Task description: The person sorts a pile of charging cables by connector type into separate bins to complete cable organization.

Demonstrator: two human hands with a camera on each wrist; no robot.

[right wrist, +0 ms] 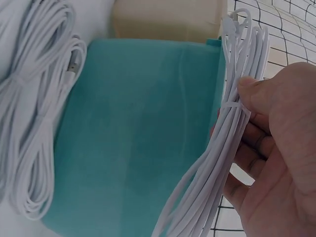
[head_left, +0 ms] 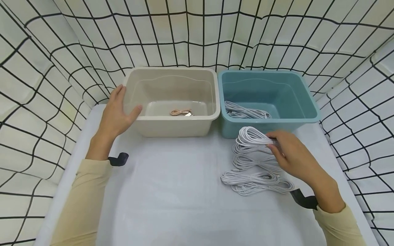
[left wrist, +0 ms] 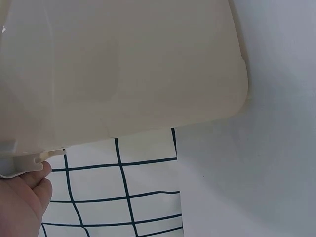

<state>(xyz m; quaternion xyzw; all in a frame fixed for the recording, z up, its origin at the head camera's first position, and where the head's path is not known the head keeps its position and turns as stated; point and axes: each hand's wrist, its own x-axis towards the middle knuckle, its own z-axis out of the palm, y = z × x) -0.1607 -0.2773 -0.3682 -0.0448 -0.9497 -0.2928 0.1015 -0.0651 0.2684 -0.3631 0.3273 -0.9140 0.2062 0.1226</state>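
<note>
R hand (head_left: 292,153) pinches a coiled white cable bundle (head_left: 253,136), lifted just in front of the teal plastic bin (head_left: 304,102). L hand (head_left: 115,114), fingers relaxed, rests on the left rim of the beige plastic bin (head_left: 172,73), which sits touching the teal bin's left side. Sorting looks partly done: white cables (head_left: 246,112) already lie in the teal bin, one pink cable (head_left: 181,112) in the beige. Approx. three more white bundles (head_left: 255,171) wait on the table in front of the teal bin.

We see a beige tub (head_left: 172,126) left of a teal tub (head_left: 277,92). White cable bundles (head_left: 255,177) lie near us on white cloth (head_left: 172,191). The backdrop (head_left: 197,34) is white with a black grid.
</note>
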